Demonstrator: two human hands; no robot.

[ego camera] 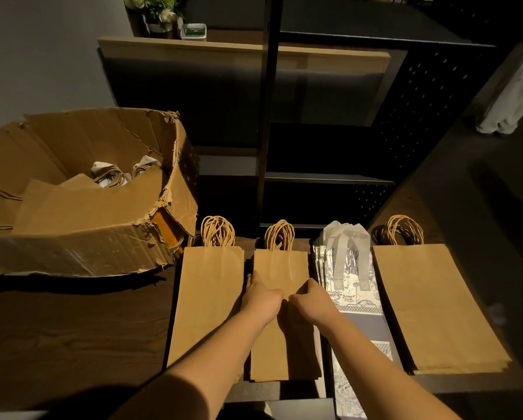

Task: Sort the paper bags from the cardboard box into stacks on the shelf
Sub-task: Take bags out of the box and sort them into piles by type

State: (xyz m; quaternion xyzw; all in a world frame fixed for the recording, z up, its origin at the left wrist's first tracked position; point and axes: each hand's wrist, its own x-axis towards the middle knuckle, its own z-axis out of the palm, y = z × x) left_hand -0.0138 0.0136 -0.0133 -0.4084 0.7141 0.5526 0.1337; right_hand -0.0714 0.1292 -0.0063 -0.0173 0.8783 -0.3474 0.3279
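The dark wood shelf point(72, 338) carries a torn cardboard box point(81, 237) at its left and four stacks of flat paper bags in a row to the right of the box.

Stack order, left to right:
1. A tall kraft stack point(207, 301) with twisted-paper handles, lying just beside the box corner.
2. A narrow kraft stack point(281, 268), also with twisted-paper handles pointing away from the person.
3. A patterned white-and-grey stack point(357, 298) with flat ribbon-like handles.
4. A wide kraft stack point(436, 301) at the far right, its handles partly in shadow.

The stacks lie close together, edges nearly touching, each with its handles at the far end.

Both hands rest on the narrow kraft stack. The left hand point(261, 298) lies palm down over the left edge of the stack, fingers curled around that edge. The right hand point(310, 300) lies palm down at the right edge, fingers bent against the paper. Both hands press or square the stack; whether either one pinches a bag cannot be told.

The box interior contains more kraft bags point(81, 201) and some pale ones with twisted handles, lying loosely. Behind the box, upper shelves hold a vase of flowers point(154, 13) and a small container point(193, 31).
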